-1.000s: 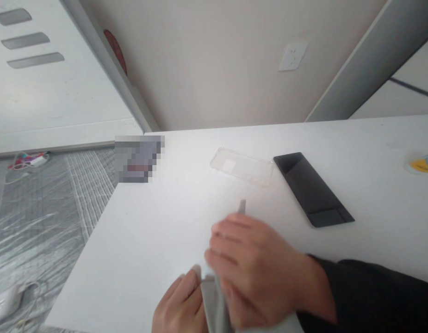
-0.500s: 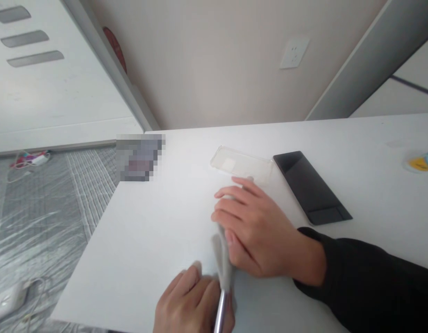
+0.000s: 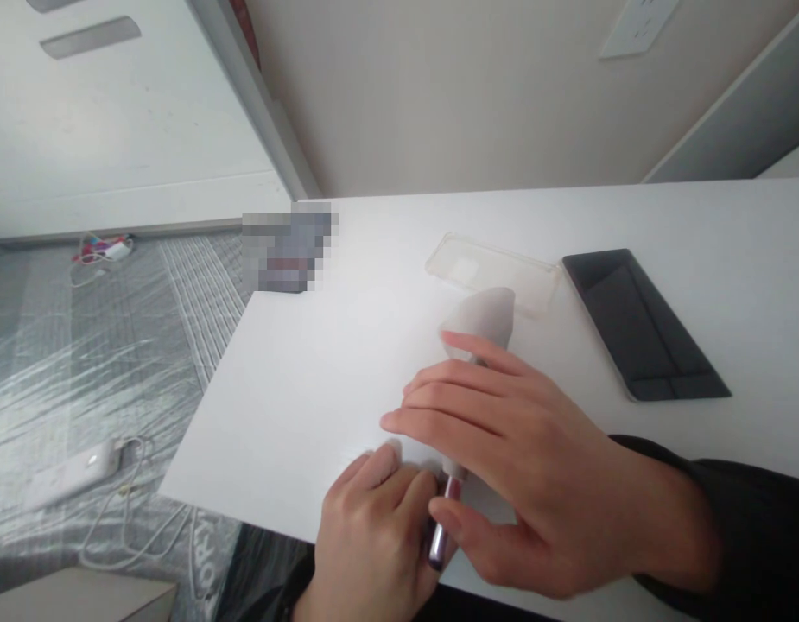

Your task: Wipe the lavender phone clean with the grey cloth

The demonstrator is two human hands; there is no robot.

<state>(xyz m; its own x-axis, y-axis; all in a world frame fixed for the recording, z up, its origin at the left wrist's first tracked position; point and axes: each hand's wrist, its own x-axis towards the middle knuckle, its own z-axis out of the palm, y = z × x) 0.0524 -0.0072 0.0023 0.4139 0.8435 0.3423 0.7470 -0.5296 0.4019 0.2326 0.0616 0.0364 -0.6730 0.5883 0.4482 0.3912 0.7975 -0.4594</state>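
My left hand (image 3: 373, 536) is at the table's near edge, fingers curled round a thin device with a purple metallic edge (image 3: 438, 540), probably a phone. My right hand (image 3: 535, 466) lies over that device with fingers stretched forward and the thumb against its edge. A grey cloth (image 3: 483, 315) is pressed under this hand, and its loose end sticks up beyond the fingertips. Most of the device is hidden under my hands and the cloth.
On the white table (image 3: 321, 363) lie a clear phone case (image 3: 496, 272) and, to its right, a black flat device (image 3: 638, 324). A blurred patch (image 3: 288, 246) sits at the far left corner. A white power strip (image 3: 68, 471) with cables lies on the plastic-covered floor at left.
The view has dropped and shifted right. My right hand slid back toward me and the cloth's end now pokes out ahead of the fingers. My left hand stays on the device.
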